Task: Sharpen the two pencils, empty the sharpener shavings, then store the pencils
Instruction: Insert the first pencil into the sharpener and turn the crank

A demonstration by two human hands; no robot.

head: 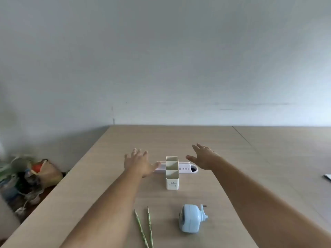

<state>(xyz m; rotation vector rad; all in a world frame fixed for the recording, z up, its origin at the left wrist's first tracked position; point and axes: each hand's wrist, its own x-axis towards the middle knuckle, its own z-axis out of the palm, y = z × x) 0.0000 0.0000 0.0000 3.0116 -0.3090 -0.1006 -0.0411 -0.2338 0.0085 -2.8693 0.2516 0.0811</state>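
Two green pencils (145,228) lie side by side on the wooden table (232,149) near its front edge, tips pointing away. To their right stands a light blue crank sharpener (190,218). Farther back is a cream pencil holder (172,172) with open compartments, and behind it lies a flat white tray (186,169) with small holes. My left hand (138,163) hovers flat, fingers spread, just left of the holder. My right hand (204,158) is stretched out open to the right of it. Both hands hold nothing.
A heap of bags and clutter (26,178) sits on the floor beyond the table's left edge. A white object (327,176) peeks in at the right edge. A plain grey wall (161,59) rises behind the table.
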